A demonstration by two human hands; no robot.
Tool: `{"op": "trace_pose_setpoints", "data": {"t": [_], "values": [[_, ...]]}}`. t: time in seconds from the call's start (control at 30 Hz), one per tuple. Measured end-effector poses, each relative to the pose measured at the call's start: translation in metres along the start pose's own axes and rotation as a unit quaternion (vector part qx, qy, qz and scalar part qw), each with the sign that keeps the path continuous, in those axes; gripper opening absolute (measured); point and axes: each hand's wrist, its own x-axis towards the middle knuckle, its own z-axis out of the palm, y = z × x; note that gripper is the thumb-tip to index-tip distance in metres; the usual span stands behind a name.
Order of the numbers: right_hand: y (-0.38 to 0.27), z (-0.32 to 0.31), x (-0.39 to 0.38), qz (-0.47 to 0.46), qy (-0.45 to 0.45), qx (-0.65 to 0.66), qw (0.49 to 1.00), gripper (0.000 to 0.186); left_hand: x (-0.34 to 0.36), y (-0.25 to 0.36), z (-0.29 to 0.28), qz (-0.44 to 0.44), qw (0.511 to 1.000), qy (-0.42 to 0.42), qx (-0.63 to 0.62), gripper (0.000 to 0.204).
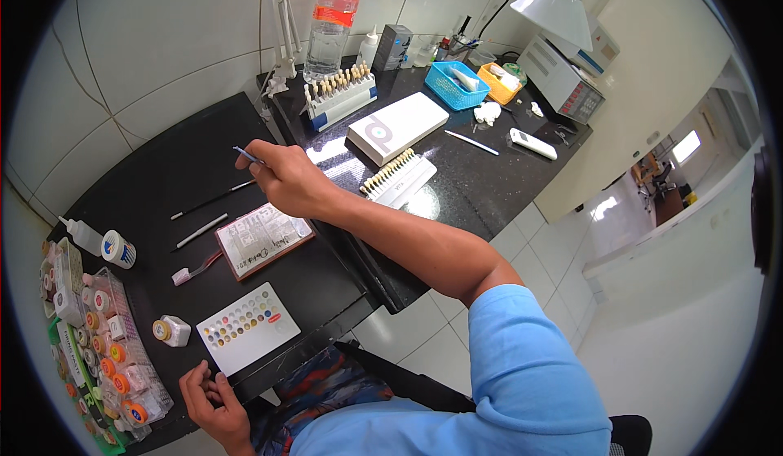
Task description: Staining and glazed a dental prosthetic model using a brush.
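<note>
One tool [248, 155] is pinched in the right hand [285, 179]; palette [280, 340], jar [173, 332] and tray [124, 294] crowd the loosely curled left hand [216, 407].

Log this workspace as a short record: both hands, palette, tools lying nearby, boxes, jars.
Right hand: grips a slim bluish tool above the dark desk
Left hand: loosely curled, near the white palette; no held object visible
Palette: rows of small coloured spots
Nearby tools: white pen-like tool, toothbrush
Boxes: white box on the bench to the right
Jars: orange-lidded jars at left
</note>
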Motion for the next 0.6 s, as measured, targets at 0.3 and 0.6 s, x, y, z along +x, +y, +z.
{"op": "trace_pose_setpoints", "data": {"t": [0.3, 0.6], "values": [[-0.006, -0.003, 0.000, 0.030, -0.021, -0.012, 0.999, 0.016, 0.001, 0.002, 0.001, 0.012, 1.000, 0.013, 0.007, 0.021], [-0.010, -0.002, -0.004, 0.013, -0.036, -0.043, 0.998, 0.016, -0.003, -0.003, -0.001, 0.009, 1.000, -0.001, -0.006, 0.008]]}}
